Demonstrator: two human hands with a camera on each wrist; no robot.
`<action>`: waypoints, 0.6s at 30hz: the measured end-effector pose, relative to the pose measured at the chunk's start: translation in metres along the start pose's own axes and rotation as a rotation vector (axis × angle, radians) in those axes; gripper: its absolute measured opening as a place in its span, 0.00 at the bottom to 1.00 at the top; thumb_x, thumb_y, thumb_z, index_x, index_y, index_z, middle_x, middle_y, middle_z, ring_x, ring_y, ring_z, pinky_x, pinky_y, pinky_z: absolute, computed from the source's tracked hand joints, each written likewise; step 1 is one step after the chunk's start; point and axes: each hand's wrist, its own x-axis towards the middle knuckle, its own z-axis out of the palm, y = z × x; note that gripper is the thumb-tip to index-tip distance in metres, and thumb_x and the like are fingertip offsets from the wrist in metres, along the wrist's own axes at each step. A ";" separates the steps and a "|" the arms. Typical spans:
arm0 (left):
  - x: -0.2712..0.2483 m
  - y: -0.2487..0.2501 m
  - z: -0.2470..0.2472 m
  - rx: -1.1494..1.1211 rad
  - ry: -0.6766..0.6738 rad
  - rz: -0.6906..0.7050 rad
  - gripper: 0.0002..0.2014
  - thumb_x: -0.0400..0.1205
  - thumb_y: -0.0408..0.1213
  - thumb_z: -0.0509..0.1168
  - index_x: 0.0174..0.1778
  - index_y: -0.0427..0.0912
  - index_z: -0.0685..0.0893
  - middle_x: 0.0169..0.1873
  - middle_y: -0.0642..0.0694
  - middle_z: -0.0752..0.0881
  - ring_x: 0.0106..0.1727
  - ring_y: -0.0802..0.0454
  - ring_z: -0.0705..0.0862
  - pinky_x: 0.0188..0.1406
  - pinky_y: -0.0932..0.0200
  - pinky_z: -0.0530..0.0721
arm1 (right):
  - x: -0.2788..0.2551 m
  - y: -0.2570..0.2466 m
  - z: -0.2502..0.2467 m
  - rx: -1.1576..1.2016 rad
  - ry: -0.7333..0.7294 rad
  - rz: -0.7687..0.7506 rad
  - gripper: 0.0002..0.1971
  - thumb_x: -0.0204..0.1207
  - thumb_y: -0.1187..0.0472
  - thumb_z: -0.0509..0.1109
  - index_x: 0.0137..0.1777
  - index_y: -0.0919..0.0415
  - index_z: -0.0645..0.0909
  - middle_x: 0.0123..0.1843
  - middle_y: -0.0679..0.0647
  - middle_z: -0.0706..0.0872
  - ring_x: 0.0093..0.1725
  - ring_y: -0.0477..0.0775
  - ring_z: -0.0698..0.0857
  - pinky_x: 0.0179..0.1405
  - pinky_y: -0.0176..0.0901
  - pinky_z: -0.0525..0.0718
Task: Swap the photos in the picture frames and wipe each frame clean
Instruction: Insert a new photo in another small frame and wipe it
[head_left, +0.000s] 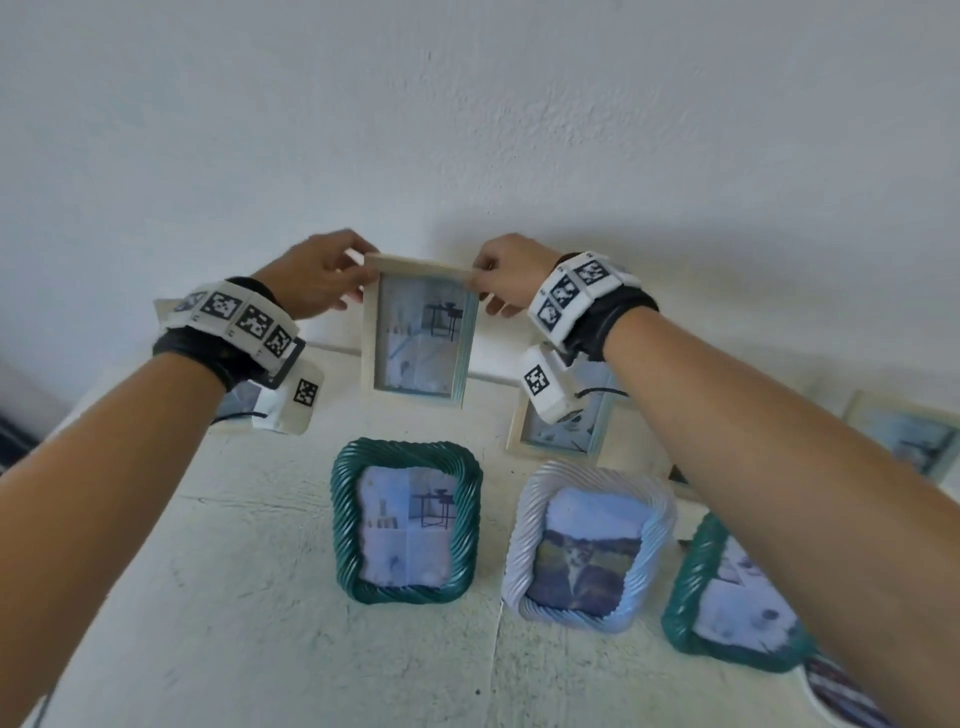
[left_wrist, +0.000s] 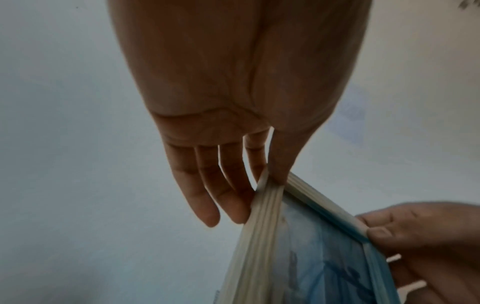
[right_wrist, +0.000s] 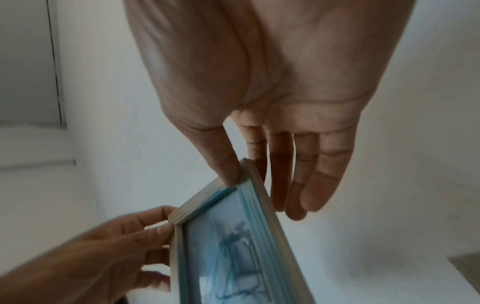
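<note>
A pale wooden frame (head_left: 418, 332) with a blue-tinted photo of a table stands upright at the back of the white surface, against the wall. My left hand (head_left: 322, 278) pinches its top left corner, thumb in front and fingers behind. My right hand (head_left: 506, 278) pinches the top right corner the same way. The left wrist view shows that wooden frame (left_wrist: 270, 236) edge-on under my left hand (left_wrist: 270, 176). In the right wrist view the frame (right_wrist: 233, 236) is gripped by my right hand (right_wrist: 241, 170).
In front stand a green twisted frame (head_left: 408, 522), a white twisted frame with a cat photo (head_left: 584, 551) and another green one (head_left: 727, 597). More wooden frames (head_left: 561, 421) (head_left: 906, 436) stand behind my right arm. A striped object (head_left: 841, 696) lies at the lower right.
</note>
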 end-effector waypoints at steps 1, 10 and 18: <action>-0.005 0.015 -0.004 -0.030 0.027 0.043 0.11 0.86 0.37 0.62 0.64 0.40 0.77 0.47 0.38 0.86 0.46 0.47 0.85 0.53 0.45 0.85 | -0.012 0.000 -0.012 0.098 0.039 -0.003 0.12 0.82 0.57 0.66 0.57 0.66 0.80 0.50 0.60 0.88 0.46 0.58 0.90 0.49 0.55 0.90; -0.079 0.144 0.012 -0.251 -0.013 0.304 0.12 0.86 0.39 0.63 0.62 0.38 0.79 0.46 0.36 0.87 0.45 0.43 0.87 0.48 0.48 0.89 | -0.164 0.031 -0.059 0.917 0.216 -0.099 0.11 0.83 0.54 0.64 0.52 0.61 0.83 0.49 0.62 0.83 0.46 0.59 0.84 0.48 0.52 0.84; -0.154 0.164 0.108 -0.373 -0.199 0.195 0.12 0.86 0.36 0.62 0.61 0.33 0.79 0.47 0.33 0.87 0.43 0.42 0.87 0.45 0.47 0.90 | -0.312 0.103 0.036 1.184 0.326 0.011 0.21 0.82 0.47 0.62 0.57 0.67 0.75 0.46 0.62 0.75 0.46 0.61 0.74 0.50 0.56 0.77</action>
